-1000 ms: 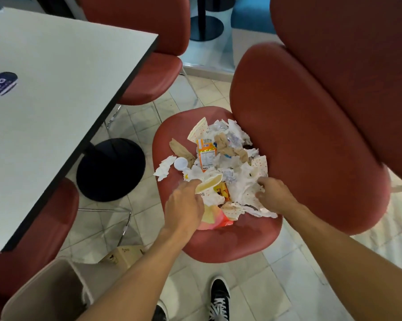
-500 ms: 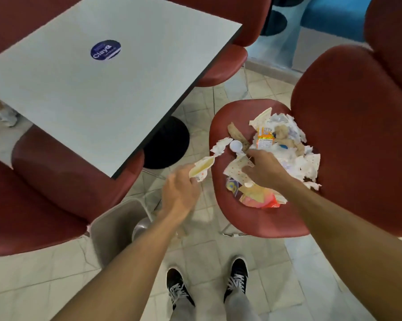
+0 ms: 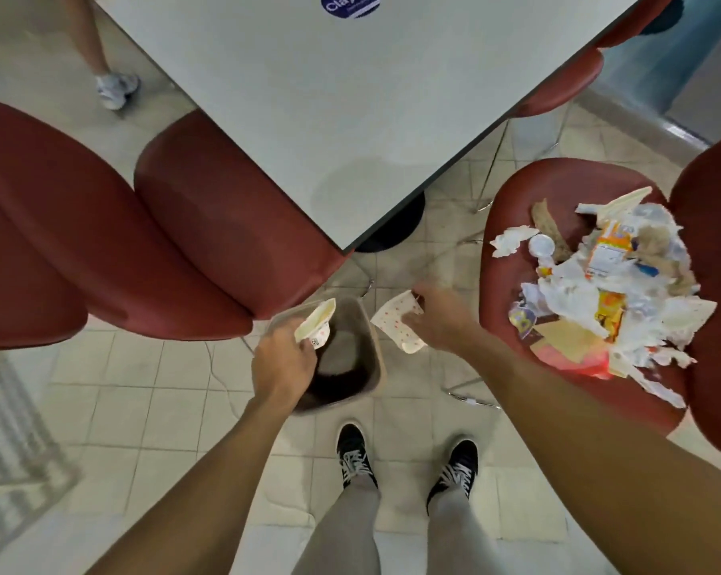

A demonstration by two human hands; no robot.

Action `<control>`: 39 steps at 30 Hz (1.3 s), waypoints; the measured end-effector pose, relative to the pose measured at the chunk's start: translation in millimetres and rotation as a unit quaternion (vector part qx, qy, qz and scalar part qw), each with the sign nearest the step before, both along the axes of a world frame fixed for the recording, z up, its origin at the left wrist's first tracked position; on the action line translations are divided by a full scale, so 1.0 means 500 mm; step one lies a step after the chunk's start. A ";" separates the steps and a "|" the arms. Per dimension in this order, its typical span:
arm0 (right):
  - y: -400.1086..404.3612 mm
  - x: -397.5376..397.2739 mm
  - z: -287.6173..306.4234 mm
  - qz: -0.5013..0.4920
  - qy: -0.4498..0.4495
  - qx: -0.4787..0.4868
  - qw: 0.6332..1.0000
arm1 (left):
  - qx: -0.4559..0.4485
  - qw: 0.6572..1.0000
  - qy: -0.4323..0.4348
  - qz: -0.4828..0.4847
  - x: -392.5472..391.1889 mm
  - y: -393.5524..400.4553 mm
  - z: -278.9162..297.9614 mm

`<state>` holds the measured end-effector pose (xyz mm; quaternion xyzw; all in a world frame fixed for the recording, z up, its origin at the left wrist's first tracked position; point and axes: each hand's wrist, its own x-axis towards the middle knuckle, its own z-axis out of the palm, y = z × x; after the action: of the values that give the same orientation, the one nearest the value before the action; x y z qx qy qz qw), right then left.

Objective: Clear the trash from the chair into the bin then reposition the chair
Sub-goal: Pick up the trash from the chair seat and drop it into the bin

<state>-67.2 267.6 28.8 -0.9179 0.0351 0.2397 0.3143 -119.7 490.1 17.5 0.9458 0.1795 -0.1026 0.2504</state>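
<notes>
View: you look straight down from your head at your two bare arms, your legs and a tiled floor point(image 3: 151, 412).
Left hand: your left hand point(image 3: 282, 365), in the lower middle of the frame, has its fingers curled round a pale yellow wrapper point(image 3: 315, 325) with a scrap of white printed paper under it. The hand and wrapper sit over the left rim of the bin.
Right hand: your right hand point(image 3: 441, 321), just right of centre, pinches a white napkin with red dots point(image 3: 396, 325). The napkin hangs over the floor at the bin's right edge, well clear of the chair seat.
Hands together or apart: they are apart, one on each side of the bin opening, each gripping its own piece of trash.
Bin: a small beige waste bin point(image 3: 375, 346) stands on the floor at the centre of the frame, just above your feet. Its inside looks dark; I cannot tell what it holds.
Chair with trash: a red cushioned chair point(image 3: 512, 226) fills the right side of the frame. Its seat carries a trash pile point(image 3: 612, 284) of crumpled white paper, an orange carton, a small white lid, brown scraps and yellow wrappers.
Table: a pale grey table point(image 3: 309, 118) with a dark edge and a round blue sticker spans the top centre.
Other chairs: another red chair point(image 3: 122, 226) lies at the left, its seat partly under the table corner.
Feet: your black sneakers point(image 3: 354, 454) with white laces stand at the bottom centre.
Bystander: a second person's leg and white shoe point(image 3: 116, 89) show at the upper left.
</notes>
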 end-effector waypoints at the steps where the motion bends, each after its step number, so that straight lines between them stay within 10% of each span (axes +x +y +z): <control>1: 0.024 -0.003 -0.009 -0.001 0.010 0.003 1.000 | 0.001 1.000 0.013 0.007 -0.004 0.019 -0.008; 17: -0.047 -0.023 -0.070 -0.090 0.109 0.024 0.990 | -0.041 0.988 0.107 -0.100 0.040 -0.008 -0.069; 39: -0.850 -0.054 -0.153 -0.265 0.100 -0.043 0.958 | -0.062 0.924 0.092 -0.366 0.197 -0.838 -0.115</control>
<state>-94.4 -157.2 -47.8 -0.8594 0.3189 0.2366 0.3221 -21.0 71.4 -40.0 0.9148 -0.1640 -0.2843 0.2355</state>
